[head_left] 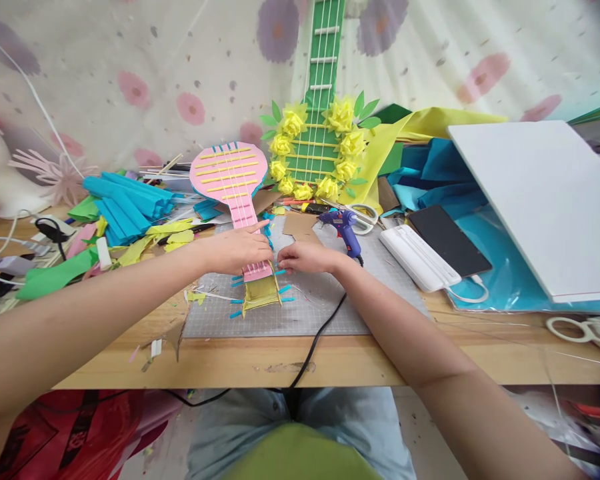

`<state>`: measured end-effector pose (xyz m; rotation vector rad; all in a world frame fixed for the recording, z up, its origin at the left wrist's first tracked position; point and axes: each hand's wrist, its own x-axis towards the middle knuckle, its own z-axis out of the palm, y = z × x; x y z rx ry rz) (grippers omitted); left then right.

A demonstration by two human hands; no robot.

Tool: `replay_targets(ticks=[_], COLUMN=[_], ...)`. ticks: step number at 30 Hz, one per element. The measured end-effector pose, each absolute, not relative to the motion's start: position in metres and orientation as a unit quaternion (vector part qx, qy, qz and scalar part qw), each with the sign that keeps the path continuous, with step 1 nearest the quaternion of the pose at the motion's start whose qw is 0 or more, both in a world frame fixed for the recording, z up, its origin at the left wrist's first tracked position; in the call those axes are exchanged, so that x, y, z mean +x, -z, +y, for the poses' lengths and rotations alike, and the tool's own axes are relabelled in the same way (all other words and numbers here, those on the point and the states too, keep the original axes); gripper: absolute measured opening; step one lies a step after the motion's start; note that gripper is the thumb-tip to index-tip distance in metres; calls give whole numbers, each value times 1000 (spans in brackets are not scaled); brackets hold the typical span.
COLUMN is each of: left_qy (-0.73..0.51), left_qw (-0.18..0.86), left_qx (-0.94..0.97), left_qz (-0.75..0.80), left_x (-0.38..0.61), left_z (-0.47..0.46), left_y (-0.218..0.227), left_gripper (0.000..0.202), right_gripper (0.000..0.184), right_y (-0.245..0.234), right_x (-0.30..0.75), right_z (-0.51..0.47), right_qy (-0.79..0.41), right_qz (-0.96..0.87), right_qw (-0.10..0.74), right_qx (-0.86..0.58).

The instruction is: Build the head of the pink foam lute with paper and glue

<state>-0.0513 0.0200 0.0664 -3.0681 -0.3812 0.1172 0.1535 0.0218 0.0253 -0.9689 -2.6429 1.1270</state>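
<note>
A pink paper-craft lute (229, 175) with yellow bars and white strings lies across the grey cutting mat, its olive-gold peg head (261, 294) towards me. Several blue pegs (285, 289) stick out from both sides of that head. My left hand (240, 249) lies across the neck and grips it, the index finger stretched out. At the neck's right side my right hand (303, 257) has its fingers closed in a pinch at the uppermost right blue peg; the fingertips partly hide it. Blue curled trim (267, 230) runs beside the neck.
A purple glue gun (347, 231) lies right of my hands, its black cord crossing the mat (350, 313). Behind stand scissors (364, 219) and a green flowered instrument (314, 143). A white power bank (420, 257), phone (450, 239) and white board (545, 207) lie right; paper scraps (63, 273) left.
</note>
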Motion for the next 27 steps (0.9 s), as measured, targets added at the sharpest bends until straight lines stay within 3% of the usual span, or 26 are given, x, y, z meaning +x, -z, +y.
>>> replay_targets(ticks=[6,17,27], left_qy=[-50,-31,-50], left_qw=[32,23,26], left_qx=[-990,-991,-987], left_qz=[-127,-131,-153], left_x=[-45,-45,-42], left_z=[19,20,19], left_y=[-67,-68,-67], left_gripper=[26,36,39], right_gripper=[14,28,10], right_y=[-25,-26,-19], right_x=[148,171,165], right_z=[19,33,32], right_qy=[-331,-451,-457], right_qz=[-886,-838,-833], right_qw=[43,45,71], right_qx=[-322,-303,-303])
